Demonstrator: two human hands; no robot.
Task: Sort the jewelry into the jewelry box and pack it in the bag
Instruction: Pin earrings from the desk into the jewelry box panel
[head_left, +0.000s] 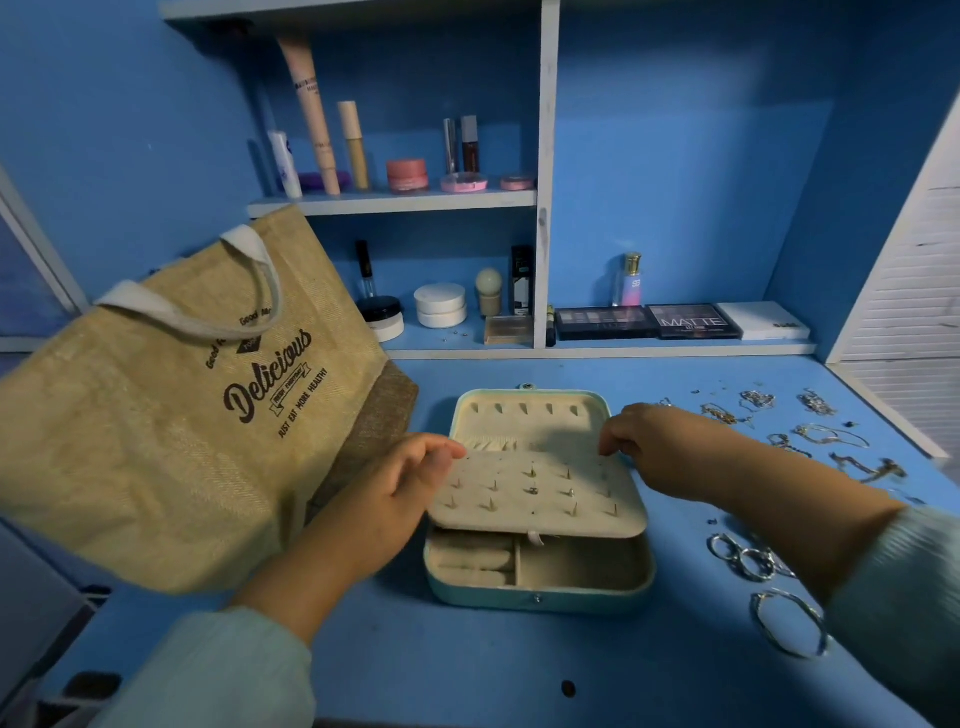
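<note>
A big tan bag (171, 415) fills the left of the frame. In the middle, the jewelry box (537, 571) lies open on the blue desk (467, 665). The left hand (387, 499) touches its earring flap (540, 496) with loose fingers. The right hand (660, 449) curls on the flap's far corner. Rings and chains (769, 519) lie at right.

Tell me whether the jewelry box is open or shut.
Open. The jewelry box has its lid laid back, and the earring panel is raised above the bottom compartments, with both hands at the panel's far corners.
</note>
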